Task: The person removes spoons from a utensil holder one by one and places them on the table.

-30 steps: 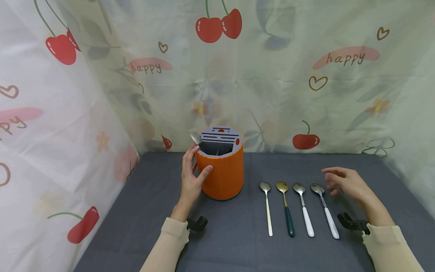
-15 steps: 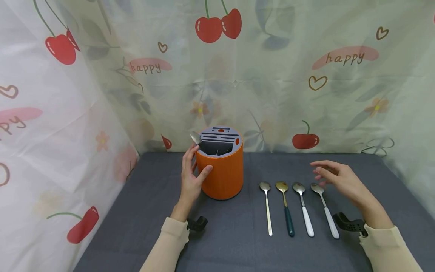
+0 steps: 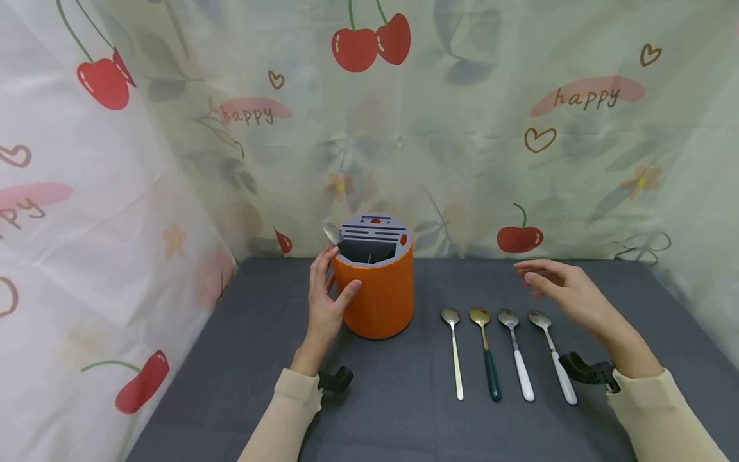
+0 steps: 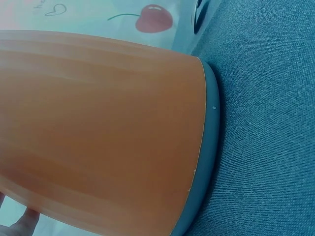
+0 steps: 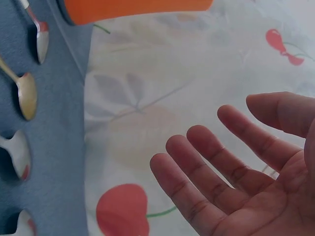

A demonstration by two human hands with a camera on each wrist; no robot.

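An orange cylindrical utensil holder (image 3: 378, 301) with a grey slotted top stands upright near the back of the table. My left hand (image 3: 326, 301) grips its left side, thumb on the front wall and fingers round the side. Just above those fingertips, a silver spoon head (image 3: 331, 233) sticks out at the rim; its handle is hidden. In the left wrist view the holder's wall (image 4: 108, 128) fills much of the picture. My right hand (image 3: 562, 289) hovers with nothing in it, beyond the rightmost white-handled spoon (image 3: 560, 369). Its fingers (image 5: 206, 142) are spread and relaxed in the right wrist view.
Left of that spoon lie another white-handled spoon (image 3: 522, 372), a gold spoon with a dark green handle (image 3: 491, 372) and a slim silver spoon (image 3: 456, 366), in a row on the grey tablecloth (image 3: 392, 410). A patterned curtain (image 3: 450, 154) hangs behind.
My right hand has moved left and away from me, from beside the rightmost spoon to past the spoon heads. The left hand, holder and spoons have stayed put.
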